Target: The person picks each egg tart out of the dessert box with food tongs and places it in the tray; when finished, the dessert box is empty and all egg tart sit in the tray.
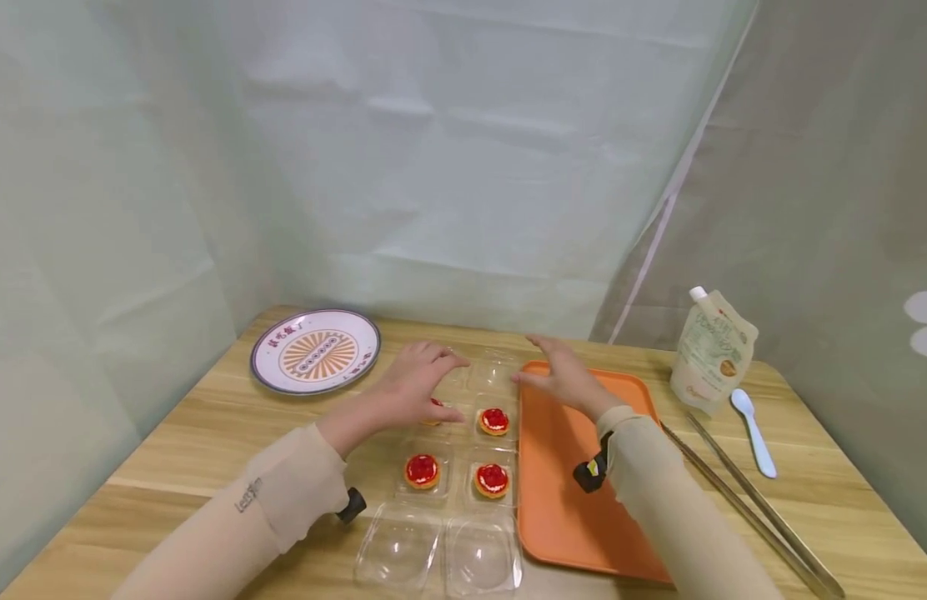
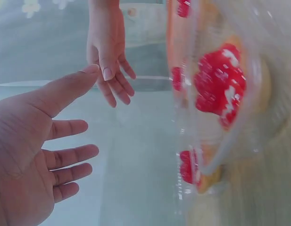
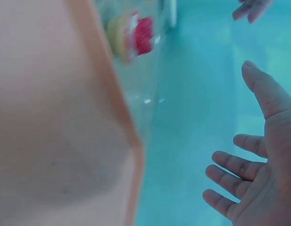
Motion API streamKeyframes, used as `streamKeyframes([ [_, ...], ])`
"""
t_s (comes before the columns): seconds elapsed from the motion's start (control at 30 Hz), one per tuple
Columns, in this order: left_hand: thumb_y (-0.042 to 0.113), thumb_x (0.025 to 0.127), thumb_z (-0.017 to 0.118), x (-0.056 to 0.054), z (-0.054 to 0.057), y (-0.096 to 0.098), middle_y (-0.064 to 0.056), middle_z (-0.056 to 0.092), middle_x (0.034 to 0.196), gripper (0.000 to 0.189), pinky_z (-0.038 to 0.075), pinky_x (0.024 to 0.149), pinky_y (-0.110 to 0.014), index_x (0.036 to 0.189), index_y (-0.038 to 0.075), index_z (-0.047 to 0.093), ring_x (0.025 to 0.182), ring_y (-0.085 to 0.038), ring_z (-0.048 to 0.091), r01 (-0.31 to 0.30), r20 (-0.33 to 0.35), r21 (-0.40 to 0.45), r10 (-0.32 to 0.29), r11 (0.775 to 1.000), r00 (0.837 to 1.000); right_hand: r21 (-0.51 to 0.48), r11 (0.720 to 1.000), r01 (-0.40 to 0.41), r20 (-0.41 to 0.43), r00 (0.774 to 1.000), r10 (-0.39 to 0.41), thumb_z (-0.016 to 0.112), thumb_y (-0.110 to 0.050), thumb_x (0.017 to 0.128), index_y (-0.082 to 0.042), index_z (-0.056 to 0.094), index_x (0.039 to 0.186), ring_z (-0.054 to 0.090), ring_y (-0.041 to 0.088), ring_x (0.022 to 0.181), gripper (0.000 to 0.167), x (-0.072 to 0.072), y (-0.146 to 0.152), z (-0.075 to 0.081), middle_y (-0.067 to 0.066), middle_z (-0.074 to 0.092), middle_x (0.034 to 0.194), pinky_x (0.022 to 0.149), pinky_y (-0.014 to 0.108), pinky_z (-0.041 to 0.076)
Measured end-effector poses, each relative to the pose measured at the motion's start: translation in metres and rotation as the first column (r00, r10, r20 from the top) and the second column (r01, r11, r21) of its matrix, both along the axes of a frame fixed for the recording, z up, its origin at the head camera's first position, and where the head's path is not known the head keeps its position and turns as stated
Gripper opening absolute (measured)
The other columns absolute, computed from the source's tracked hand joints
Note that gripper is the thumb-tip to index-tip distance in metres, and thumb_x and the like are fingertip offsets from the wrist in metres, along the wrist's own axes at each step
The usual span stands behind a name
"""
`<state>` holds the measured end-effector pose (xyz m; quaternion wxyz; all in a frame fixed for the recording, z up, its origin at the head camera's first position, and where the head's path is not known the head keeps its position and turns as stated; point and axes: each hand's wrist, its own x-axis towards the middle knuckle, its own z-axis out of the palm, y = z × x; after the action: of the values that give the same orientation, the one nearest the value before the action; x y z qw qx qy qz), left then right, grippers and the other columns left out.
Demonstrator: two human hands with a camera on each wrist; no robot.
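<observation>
Head view: soft, even light w/ small glints on near clear containers (image 1: 482,558). L wrist pic: tarts (image 2: 220,87) blurred. R wrist pic: teal cast, tray (image 3: 114,89) shadowed & out of focus.

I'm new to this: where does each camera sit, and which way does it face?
Head: on the head, facing forward and down at tarts and tray; left hand, right hand, sleeves show.
Left wrist: worn there, facing the left hand, tarts beside; right hand beyond.
Right wrist: worn there, facing the right hand and tray; left hand partly.
Wrist views share left hand and right hand.
</observation>
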<state>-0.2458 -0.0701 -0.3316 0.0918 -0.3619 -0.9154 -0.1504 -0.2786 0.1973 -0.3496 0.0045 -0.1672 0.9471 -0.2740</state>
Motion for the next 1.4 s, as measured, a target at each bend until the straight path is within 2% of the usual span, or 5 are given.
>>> streamKeyframes([
  [0.1,0.042,0.073,0.081,0.006,0.005,-0.004,-0.011,0.059,0.122,0.068,0.035,0.108,-0.053,0.130,0.012,0.057,0.121,-0.031,0.049,-0.011,-0.029,0.024,0.011,1.000,1.000,0.018,1.000,-0.019,-0.035,0.999,0.020,0.066,-0.046,0.087,-0.007,0.029,0.150,0.029,0.039,0.143,0.082,0.009,-0.001,0.009,0.019,0.034,0.154,0.116,0.056,0.027],
  [0.3,0.040,0.072,0.082,0.020,0.011,-0.010,-0.009,0.059,0.121,0.068,0.036,0.106,-0.052,0.129,0.012,0.057,0.118,-0.030,0.049,0.037,-0.052,0.058,-0.034,0.998,0.998,0.018,0.999,-0.030,-0.054,0.998,0.031,0.063,-0.051,0.087,-0.012,0.028,0.151,0.030,0.038,0.143,0.083,0.033,-0.004,0.031,0.017,0.032,0.155,0.114,0.058,0.029],
  [0.6,0.042,0.070,0.083,0.043,0.008,-0.009,-0.008,0.059,0.118,0.068,0.037,0.106,-0.051,0.126,0.012,0.059,0.116,-0.028,0.052,0.132,-0.102,0.046,-0.127,0.990,0.987,0.052,0.996,-0.074,-0.144,0.986,0.081,0.066,-0.044,0.088,-0.015,0.032,0.150,0.036,0.035,0.140,0.076,0.071,-0.001,0.051,0.011,0.038,0.152,0.111,0.057,0.034],
  [0.93,0.040,0.071,0.082,0.060,-0.007,0.000,-0.006,0.058,0.117,0.068,0.040,0.104,-0.047,0.126,0.010,0.058,0.114,-0.025,0.052,0.137,-0.004,0.001,-0.137,0.991,0.991,0.131,0.990,-0.049,-0.288,0.954,0.085,0.070,-0.034,0.087,-0.011,0.044,0.142,0.048,0.036,0.130,0.065,0.110,0.033,0.046,0.014,0.051,0.141,0.103,0.056,0.043],
  [1.4,0.049,0.070,0.080,0.066,-0.027,0.009,-0.004,0.059,0.122,0.075,0.044,0.104,-0.042,0.130,0.011,0.057,0.116,-0.022,0.052,0.093,0.115,-0.071,-0.084,0.993,0.990,0.152,0.986,0.062,-0.364,0.931,-0.002,0.073,-0.028,0.084,-0.012,0.052,0.136,0.058,0.033,0.115,0.058,0.151,0.098,0.023,0.011,0.060,0.128,0.085,0.051,0.052],
])
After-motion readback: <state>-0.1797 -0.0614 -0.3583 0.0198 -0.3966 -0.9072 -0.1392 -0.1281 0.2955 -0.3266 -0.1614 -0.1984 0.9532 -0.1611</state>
